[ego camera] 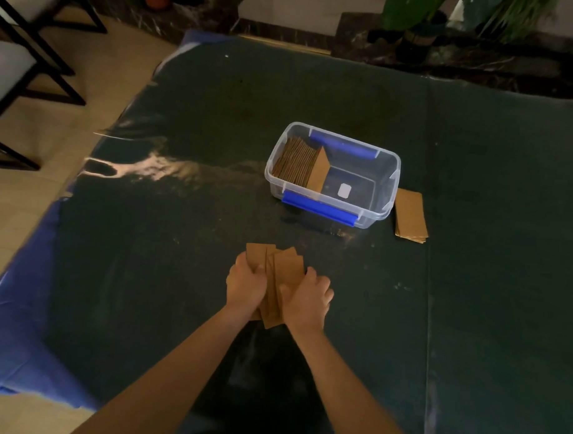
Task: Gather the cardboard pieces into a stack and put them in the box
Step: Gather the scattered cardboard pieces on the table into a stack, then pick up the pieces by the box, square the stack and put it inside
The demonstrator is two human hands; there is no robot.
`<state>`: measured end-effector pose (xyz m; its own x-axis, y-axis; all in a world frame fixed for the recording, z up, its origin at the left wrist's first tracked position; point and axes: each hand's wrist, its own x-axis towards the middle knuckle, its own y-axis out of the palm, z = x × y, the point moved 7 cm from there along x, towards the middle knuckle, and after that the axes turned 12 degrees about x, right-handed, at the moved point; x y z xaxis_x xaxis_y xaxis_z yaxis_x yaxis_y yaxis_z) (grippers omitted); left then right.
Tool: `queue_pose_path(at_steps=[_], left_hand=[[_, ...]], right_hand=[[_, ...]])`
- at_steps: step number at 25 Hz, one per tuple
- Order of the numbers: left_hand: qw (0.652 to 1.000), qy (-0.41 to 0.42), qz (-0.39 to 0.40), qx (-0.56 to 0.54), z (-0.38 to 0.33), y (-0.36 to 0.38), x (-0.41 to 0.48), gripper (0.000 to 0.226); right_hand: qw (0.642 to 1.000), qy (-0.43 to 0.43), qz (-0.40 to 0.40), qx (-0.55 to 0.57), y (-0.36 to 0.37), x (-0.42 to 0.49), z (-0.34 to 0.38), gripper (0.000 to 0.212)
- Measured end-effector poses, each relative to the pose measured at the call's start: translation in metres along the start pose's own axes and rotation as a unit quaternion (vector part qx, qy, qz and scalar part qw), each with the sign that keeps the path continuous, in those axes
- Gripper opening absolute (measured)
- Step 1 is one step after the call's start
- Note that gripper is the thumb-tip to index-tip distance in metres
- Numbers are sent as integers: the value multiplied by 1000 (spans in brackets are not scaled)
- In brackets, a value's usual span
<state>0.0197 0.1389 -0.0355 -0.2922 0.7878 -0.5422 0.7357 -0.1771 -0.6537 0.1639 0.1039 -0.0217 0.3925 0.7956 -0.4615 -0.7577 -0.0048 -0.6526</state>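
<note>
The head view looks down on a dark sheet [315,97] spread over a table, dim and glossy, with glare on its left part. Near the middle, the left hand [245,285] and right hand [308,298] are both closed around an uneven bundle of cardboard pieces [285,270], one hand on each side. The pieces fan out past the fingers on the far side and poke out below the wrists on the near side. The palms and the bundle's middle are hidden by the hands, so the number of pieces cannot be told.

Farther off and to the right stands a clear box [384,204] with blue latches. Inside, at its left end, a row of cardboard [297,160] stands on edge, leaning; the right end shows a small white label [344,190] with no readable writing. Just beside the box on its right, a flat stack [410,216] of cardboard lies on the sheet.

At the left edge, chairs [17,61] are cut off by the frame. Plants [415,16] at the far right are dark and blurred.
</note>
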Motion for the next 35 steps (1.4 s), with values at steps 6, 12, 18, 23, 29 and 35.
queue_pose_path(at_steps=[6, 12, 18, 23, 29, 35], left_hand=[[992, -33, 100, -64, -13, 28, -27, 65], [980, 29, 98, -173, -57, 60, -67, 53], [952, 174, 186, -171, -182, 127, -97, 35], [964, 218, 110, -106, -264, 169, -58, 23], [986, 158, 42, -9, -281, 205, 2, 58], [993, 107, 25, -36, -275, 220, 21, 68]], right_hand=[[984, 57, 84, 149, 8, -1, -7, 62], [996, -17, 52, 65, -59, 4, -25, 53], [981, -30, -14, 192, -188, 53, -69, 36], [974, -26, -87, 208, -240, 144, -70, 45], [992, -21, -60, 109, -215, 216, -60, 37], [995, -32, -33, 92, -203, 223, -68, 44]])
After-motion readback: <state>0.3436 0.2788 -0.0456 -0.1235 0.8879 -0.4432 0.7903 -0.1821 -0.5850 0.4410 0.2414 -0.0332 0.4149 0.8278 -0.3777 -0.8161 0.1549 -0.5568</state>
